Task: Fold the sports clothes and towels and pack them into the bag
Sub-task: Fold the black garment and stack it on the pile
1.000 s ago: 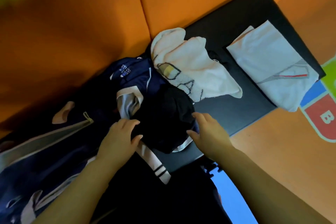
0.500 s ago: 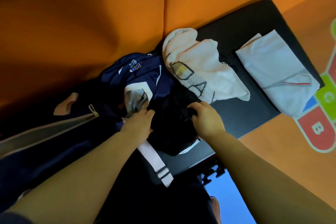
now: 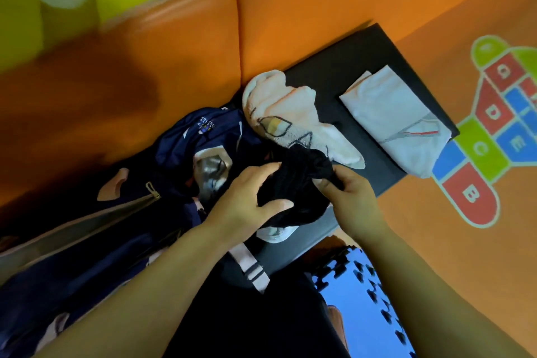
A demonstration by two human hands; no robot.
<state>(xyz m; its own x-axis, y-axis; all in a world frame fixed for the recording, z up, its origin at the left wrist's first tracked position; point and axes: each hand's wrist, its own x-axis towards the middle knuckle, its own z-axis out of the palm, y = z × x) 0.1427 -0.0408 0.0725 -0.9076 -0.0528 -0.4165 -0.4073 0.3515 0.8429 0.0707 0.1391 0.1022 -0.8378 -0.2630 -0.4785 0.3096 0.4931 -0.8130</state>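
A bunched black garment [image 3: 299, 183] sits at the middle of the view, lifted slightly off the pile. My left hand [image 3: 247, 197] grips its left side, fingers and thumb curled round the cloth. My right hand [image 3: 348, 192] pinches its right edge. Behind it lies a crumpled white towel [image 3: 290, 119] with a drawn pattern. A navy sports jersey [image 3: 203, 136] with white trim lies to the left. A folded white garment [image 3: 398, 122] with a red stripe rests on the black table [image 3: 343, 67]. The dark navy bag [image 3: 87, 229] with a zip spreads at the lower left.
Orange padded wall panels [image 3: 290, 23] stand behind the table. An orange floor mat with a coloured letter hopscotch [image 3: 494, 136] lies at the right. Blue puzzle mat [image 3: 357, 299] shows below the table edge. A white strap with dark stripes [image 3: 252, 267] hangs off the table front.
Both hands have closed on the black garment and gathered it up, after resting on it. The view has tilted up and back, showing more wall and floor.
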